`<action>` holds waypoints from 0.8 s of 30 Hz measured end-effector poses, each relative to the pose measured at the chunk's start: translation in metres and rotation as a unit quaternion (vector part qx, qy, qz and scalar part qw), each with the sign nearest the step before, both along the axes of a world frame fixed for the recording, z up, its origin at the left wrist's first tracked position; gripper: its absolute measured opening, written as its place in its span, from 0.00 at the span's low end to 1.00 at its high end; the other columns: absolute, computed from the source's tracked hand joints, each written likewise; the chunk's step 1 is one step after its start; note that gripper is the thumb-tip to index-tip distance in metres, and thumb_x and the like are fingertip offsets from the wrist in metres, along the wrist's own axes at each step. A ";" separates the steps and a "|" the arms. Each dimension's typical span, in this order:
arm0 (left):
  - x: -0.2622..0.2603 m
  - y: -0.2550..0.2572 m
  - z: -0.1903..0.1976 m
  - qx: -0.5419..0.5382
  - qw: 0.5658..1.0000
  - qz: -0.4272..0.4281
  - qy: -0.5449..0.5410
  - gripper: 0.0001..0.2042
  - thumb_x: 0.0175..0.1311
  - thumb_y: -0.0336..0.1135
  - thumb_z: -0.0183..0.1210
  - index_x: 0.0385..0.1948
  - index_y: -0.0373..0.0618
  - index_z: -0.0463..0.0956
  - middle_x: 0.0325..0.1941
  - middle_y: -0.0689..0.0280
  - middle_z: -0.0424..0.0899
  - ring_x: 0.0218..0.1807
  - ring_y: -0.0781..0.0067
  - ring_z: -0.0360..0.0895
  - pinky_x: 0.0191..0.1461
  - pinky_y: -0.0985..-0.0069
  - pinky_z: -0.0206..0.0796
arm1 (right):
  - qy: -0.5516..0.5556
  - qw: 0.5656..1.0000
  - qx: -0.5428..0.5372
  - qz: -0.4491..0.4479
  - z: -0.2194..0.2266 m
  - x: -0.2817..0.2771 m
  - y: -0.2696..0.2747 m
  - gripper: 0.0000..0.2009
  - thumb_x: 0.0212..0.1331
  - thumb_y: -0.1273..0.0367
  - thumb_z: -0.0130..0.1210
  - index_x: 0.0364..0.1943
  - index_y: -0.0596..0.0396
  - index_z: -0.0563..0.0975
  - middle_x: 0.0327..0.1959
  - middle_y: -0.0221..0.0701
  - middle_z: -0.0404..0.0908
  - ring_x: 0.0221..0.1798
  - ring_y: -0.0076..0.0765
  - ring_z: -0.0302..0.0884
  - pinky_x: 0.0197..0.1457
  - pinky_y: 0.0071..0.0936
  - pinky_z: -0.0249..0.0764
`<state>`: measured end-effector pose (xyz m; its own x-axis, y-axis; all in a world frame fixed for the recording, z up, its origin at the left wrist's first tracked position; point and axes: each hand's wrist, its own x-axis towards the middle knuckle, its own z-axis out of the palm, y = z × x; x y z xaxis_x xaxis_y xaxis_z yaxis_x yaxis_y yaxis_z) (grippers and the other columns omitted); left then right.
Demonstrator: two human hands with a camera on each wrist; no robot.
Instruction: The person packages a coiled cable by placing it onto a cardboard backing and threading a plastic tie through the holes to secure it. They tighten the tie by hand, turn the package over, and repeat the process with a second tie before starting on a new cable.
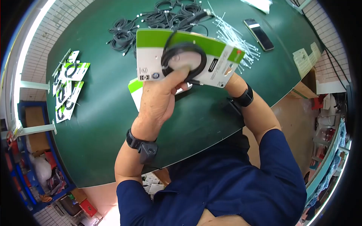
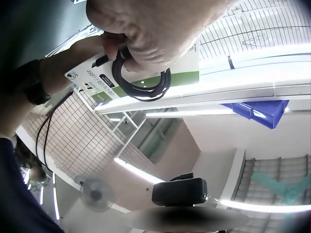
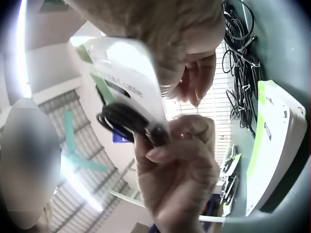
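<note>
A green and white USB cable card [image 1: 147,56] is raised above the table, with a coiled black cable [image 1: 203,60] lying on its face. My left hand [image 1: 158,94] grips the coil and the card's lower edge, thumb across the coil. In the right wrist view, the fingers of that left hand [image 3: 180,170] pinch the cable near its plug. My right hand [image 3: 160,39] is behind the card, its thumb hidden and several fingers bent below the palm; I cannot tell whether it grips the card. Beneath the held card, a stack of cards [image 3: 277,145] lies on the table.
Coiled black cables [image 1: 122,35] lie at the back of the green table [image 1: 98,150]. White cable ties [image 1: 230,34] are spread beside them, near a phone [image 1: 259,34]. Several cards with cables [image 1: 69,88] lie at the left edge. A cardboard box [image 1: 304,84] stands off the right edge.
</note>
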<state>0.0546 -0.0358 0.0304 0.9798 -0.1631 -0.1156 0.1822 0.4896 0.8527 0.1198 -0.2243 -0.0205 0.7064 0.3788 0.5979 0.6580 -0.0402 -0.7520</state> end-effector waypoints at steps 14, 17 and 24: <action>0.018 0.017 -0.046 -0.070 0.992 -0.033 -0.096 0.13 0.59 0.17 0.65 0.44 0.41 0.82 0.43 0.63 0.86 0.32 0.79 0.76 0.33 0.83 0.66 | 0.313 0.924 0.163 0.150 0.041 -0.008 -0.005 0.08 0.70 0.71 0.62 0.34 0.57 0.76 0.34 0.30 0.80 0.34 0.24 0.76 0.41 0.20 0.74; 0.016 0.018 -0.038 -0.047 0.996 -0.023 -0.065 0.13 0.60 0.17 0.65 0.45 0.42 0.82 0.42 0.64 0.86 0.32 0.79 0.76 0.32 0.84 0.66 | 0.296 0.923 0.199 0.146 0.032 0.002 -0.011 0.07 0.70 0.70 0.63 0.38 0.59 0.78 0.36 0.32 0.82 0.39 0.24 0.79 0.45 0.22 0.77; 0.015 0.010 -0.017 -0.037 0.995 0.092 -0.015 0.13 0.66 0.23 0.65 0.51 0.42 0.80 0.44 0.67 0.87 0.37 0.80 0.81 0.36 0.81 0.75 | 0.300 0.925 0.229 0.043 0.051 -0.004 -0.017 0.12 0.68 0.68 0.65 0.50 0.61 0.81 0.42 0.32 0.85 0.46 0.23 0.83 0.51 0.21 0.79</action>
